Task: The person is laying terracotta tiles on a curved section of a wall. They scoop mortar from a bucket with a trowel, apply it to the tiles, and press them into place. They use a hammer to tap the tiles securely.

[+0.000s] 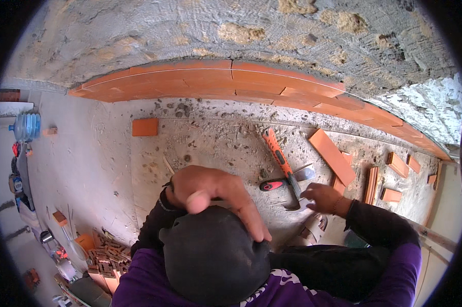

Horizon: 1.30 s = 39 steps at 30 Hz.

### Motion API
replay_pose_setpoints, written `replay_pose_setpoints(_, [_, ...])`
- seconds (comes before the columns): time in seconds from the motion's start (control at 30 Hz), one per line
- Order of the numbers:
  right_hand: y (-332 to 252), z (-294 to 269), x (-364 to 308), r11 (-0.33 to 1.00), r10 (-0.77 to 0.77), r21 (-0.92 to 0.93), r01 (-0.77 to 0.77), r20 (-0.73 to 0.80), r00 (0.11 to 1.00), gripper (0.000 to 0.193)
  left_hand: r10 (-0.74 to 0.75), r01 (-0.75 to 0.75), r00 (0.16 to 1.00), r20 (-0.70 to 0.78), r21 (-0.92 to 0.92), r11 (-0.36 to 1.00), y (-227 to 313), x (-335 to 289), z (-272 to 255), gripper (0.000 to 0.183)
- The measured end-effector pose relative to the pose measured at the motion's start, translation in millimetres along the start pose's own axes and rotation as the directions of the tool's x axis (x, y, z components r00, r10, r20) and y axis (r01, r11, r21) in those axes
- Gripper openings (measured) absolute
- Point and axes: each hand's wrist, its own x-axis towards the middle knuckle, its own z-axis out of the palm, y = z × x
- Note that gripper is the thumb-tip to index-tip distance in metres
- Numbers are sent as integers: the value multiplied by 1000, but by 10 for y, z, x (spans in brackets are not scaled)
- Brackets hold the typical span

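My left hand (pixel 210 187) is close below the view, its fingers stretched out over a rounded black shape (pixel 215 256), which I cannot identify for certain. Nothing shows in its grasp. My right hand (pixel 324 198) curls its fingers at the steel head of a claw hammer (pixel 278 151), pinching or touching its edge. The hammer's orange and black handle points away from me. It crosses over a trowel (pixel 273 185) with a red and black handle and a flat metal blade. Beside them a long orange brick tile (pixel 333 156) lies slanting across another one.
Low orange brick courses (pixel 180 81) with a string along them run against the rough plastered wall (pixel 190 30). A single brick piece (pixel 145 127) lies at left; several more lie at right. Stacked bricks (pixel 108 258) and a blue water bottle (pixel 27 127) stand at left. My sandalled foot (pixel 313 230) is near the hammer.
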Motion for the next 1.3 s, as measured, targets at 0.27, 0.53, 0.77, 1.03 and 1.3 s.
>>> replay_pose_setpoints(0.27, [-94,-1217,-1341,914,400,338,-223,-676,619,17,-150,146,988,22,139,979,180,36,-34,71])
replay_pose_setpoints(0.53, [-254,74,-3399,653,686,643,-400,-726,-48,28,-610,678,717,-338,135,722,68,369,-91,53])
replay_pose_setpoints(0.77, [-349,-374,-1407,758,524,652,-36,-574,629,21,-743,918,150,-652,371,-140,-489,153,-344,42])
replay_pose_setpoints(1.03, [-292,557,835,939,-292,-332,93,-622,726,16,-546,991,125,-828,129,30,-880,-366,-118,35])
replay_pose_setpoints(1.3, [-390,552,891,904,-404,-376,204,-596,694,14,-516,893,-101,-850,-307,330,-956,-651,-239,43])
